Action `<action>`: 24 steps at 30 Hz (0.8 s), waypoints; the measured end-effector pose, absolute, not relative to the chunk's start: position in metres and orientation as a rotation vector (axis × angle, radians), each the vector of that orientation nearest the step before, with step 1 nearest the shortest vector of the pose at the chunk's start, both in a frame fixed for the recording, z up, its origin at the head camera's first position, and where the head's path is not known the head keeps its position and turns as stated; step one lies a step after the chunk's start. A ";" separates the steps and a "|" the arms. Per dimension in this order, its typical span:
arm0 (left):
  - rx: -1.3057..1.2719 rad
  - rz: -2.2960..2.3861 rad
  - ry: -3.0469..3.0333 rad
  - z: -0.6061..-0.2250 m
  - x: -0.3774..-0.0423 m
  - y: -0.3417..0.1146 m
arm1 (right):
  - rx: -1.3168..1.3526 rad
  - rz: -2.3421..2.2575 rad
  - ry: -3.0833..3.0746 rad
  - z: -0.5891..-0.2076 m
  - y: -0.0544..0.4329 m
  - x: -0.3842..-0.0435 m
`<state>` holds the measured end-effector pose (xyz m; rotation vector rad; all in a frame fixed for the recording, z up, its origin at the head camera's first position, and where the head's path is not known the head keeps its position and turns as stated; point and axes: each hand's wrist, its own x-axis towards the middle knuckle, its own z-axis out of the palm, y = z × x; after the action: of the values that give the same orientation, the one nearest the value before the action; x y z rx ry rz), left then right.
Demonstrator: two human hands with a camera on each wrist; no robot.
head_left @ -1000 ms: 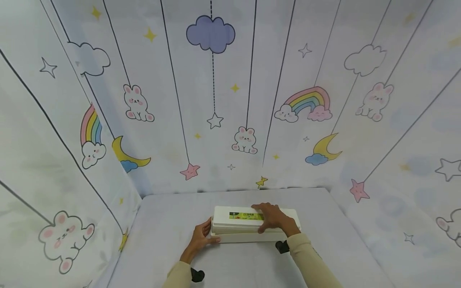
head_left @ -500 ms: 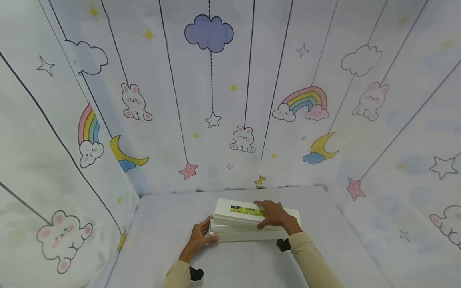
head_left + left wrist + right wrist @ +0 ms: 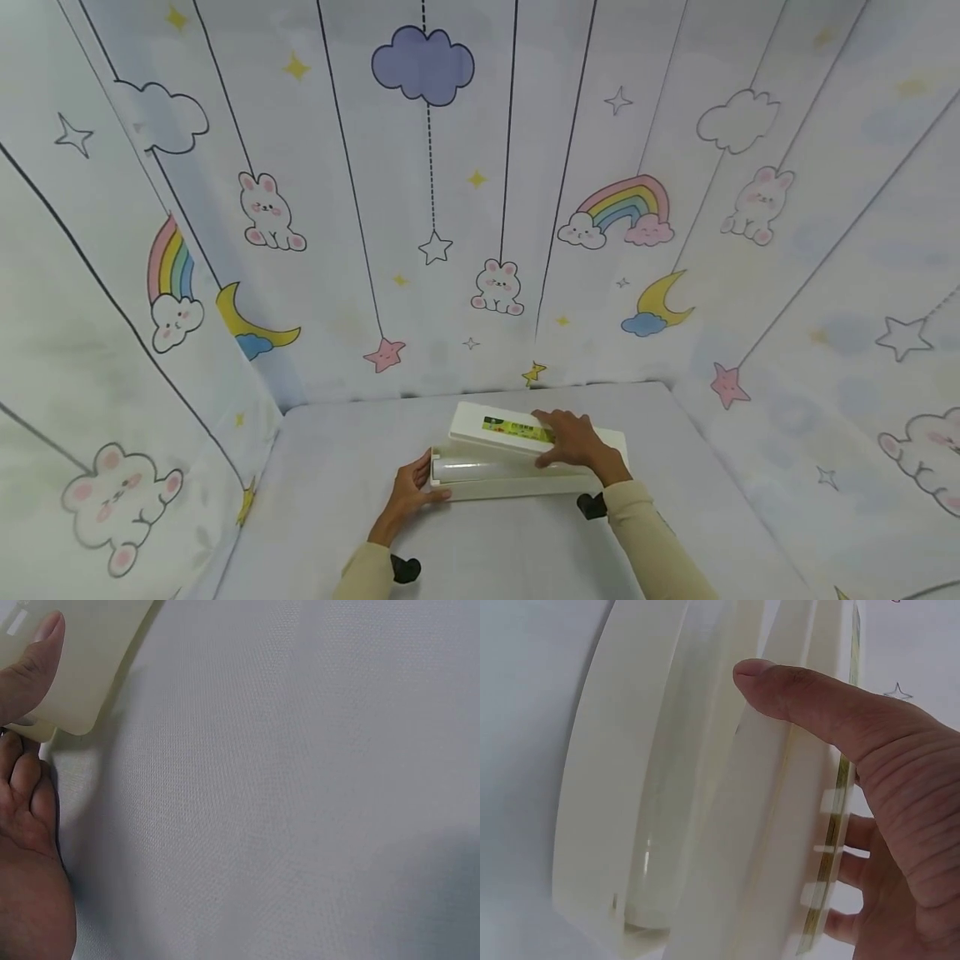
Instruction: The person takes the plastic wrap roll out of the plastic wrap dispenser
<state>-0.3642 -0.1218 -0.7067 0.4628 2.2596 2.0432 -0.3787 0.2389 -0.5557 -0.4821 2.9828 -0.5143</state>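
A long white cling film dispenser box (image 3: 517,487) lies on the table with its lid raised at the left end. Inside it shows a roll of clear film (image 3: 476,469). My right hand (image 3: 576,442) grips the white lid (image 3: 467,423), which has a yellow-green label (image 3: 517,429); the thumb is on the near edge and the fingers are over the far one. In the right wrist view the lid (image 3: 754,832) stands tilted beside the exposed roll (image 3: 679,772). At the box's left end my left hand (image 3: 408,496) holds the base, thumb in front and fingers behind.
White cloth covers the table (image 3: 330,450). Behind it and at both sides hang fabric walls (image 3: 450,183) printed with rabbits, stars and clouds. A black wrist piece (image 3: 406,570) sits under the left sleeve, another (image 3: 591,505) under the right.
The right hand has lifted the lid's left end up and back, away from the base, uncovering the film roll. The left hand keeps its hold on the box's left end.
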 end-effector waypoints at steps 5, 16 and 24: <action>0.485 2.052 2.286 -0.712 -0.365 -0.123 | -0.443 -0.523 3.002 -0.558 0.245 -0.379; 0.452 2.037 2.286 -0.704 -0.363 -0.119 | -0.349 -0.552 3.028 -0.559 0.258 -0.370; 0.496 2.009 2.323 -0.706 -0.361 -0.121 | -0.314 -0.566 3.040 -0.563 0.263 -0.367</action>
<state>-0.3613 -0.1208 -0.7063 0.4962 2.3233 2.0094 -0.3668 0.2633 -0.5631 -0.3145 3.0403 -0.5664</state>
